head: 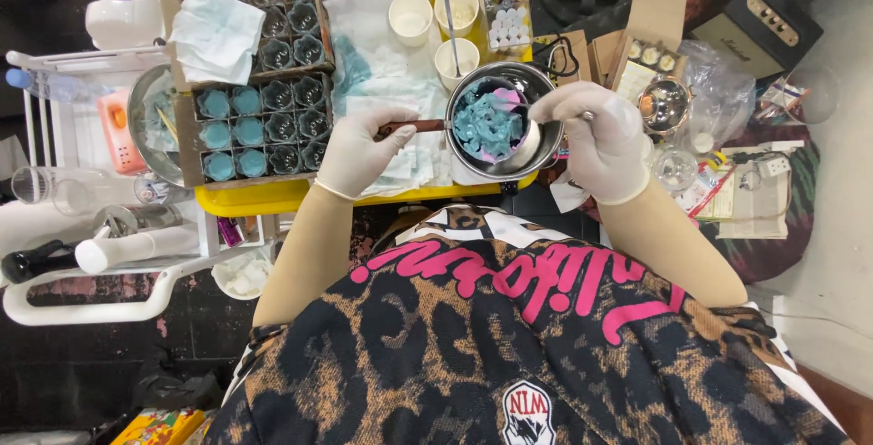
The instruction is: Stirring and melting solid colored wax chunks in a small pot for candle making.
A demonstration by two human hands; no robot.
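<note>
1. Head view, looking straight down: the left hand [364, 150], in a white glove, is closed around the dark handle [411, 126] of a small steel pot [538, 145], which sits at the near edge of a yellow tray [264, 198].
2. The pot holds lumps of blue wax [486, 122] with a bit of pink on the right side.
3. The right hand [600, 136], also gloved, is curled at the pot's right rim, fingers pinched on a thin metal tool; the tool's tip is hidden, so I cannot tell what kind it is.
4. Left of the pot, on the tray, a dark box [259, 127] is split into cells of small glass jars; the six on its near-left side are filled with blue, the rest look clear.
5. A folded white cloth [216, 36] lies on the far-left corner of the box.
6. Just beyond the pot stand three white cups [411, 16]; a thin rod leans in the nearest one.
7. White paper towels [391, 81], stained blue, lie between the box and the pot.
8. To the right, off the tray, are open cardboard boxes [653, 27] and a clear plastic bag [723, 90].
9. At the far left, a white rack [55, 72] holds bottles.
</note>
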